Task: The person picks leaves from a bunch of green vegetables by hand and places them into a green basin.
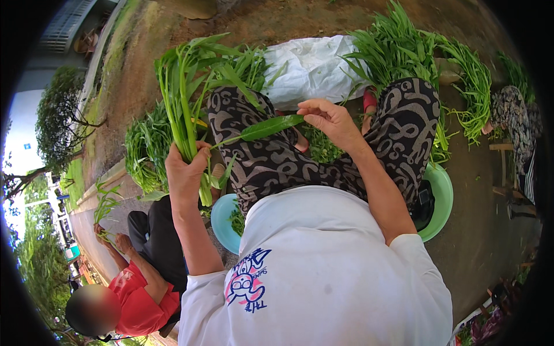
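Note:
My left hand (188, 166) is closed around a bunch of leafy green stalks (184, 112), thick pale stem ends below the fist and leaves above. Between the thumb and fingers of my right hand (324, 119) is the tip of one long green leaf (272, 127), drawn out sideways over my lap. Its thin stem runs back to my left hand. Beyond my knees lies a white woven plastic sheet or sack (311, 65), with heaps of greens at its left and a larger heap of greens (398, 47) at its right. Loose leaves (322, 145) lie on the ground between my feet.
A light blue basin (223, 220) with leaves stands left of my hip; a green basin (439, 203) holding a black object stands right. More greens (149, 147) are piled at left. A co-worker in red (143, 298) holds stalks at lower left. Another person's patterned clothing (513, 112) shows at far right.

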A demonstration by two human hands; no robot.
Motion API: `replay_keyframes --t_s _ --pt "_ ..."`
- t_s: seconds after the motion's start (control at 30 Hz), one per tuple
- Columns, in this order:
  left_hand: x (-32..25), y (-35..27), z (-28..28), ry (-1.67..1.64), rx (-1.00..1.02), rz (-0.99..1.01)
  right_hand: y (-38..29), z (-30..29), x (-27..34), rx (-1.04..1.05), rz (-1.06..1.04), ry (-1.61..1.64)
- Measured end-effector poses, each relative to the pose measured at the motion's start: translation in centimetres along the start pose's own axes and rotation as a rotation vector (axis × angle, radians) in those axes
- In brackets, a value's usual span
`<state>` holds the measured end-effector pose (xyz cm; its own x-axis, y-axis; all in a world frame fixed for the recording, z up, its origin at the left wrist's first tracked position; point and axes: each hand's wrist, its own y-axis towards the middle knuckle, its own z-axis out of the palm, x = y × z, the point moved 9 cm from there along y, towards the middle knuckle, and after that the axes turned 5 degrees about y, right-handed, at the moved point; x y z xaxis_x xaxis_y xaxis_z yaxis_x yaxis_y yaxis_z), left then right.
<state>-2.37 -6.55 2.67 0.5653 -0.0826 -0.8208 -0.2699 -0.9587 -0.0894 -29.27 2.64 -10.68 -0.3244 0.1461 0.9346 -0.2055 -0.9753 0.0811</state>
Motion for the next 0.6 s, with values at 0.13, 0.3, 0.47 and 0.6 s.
replay_keyframes --t_s 0.13,0.3,0.47,0.6 --pt "0.2 0.1 0.2 0.008 0.006 0.004 -0.3 0.2 0.0 0.018 0.022 -0.118" --pt "-0.2 -0.1 0.4 0.007 -0.003 0.008 -0.2 0.2 0.4 0.009 -0.051 -0.162" --pt "0.4 0.0 0.1 -0.034 -0.016 0.001 -0.3 0.6 -0.2 0.043 0.043 -0.076" --pt "0.5 0.0 0.0 -0.057 -0.025 0.001 -0.5 1.1 0.3 0.08 0.014 -0.118"
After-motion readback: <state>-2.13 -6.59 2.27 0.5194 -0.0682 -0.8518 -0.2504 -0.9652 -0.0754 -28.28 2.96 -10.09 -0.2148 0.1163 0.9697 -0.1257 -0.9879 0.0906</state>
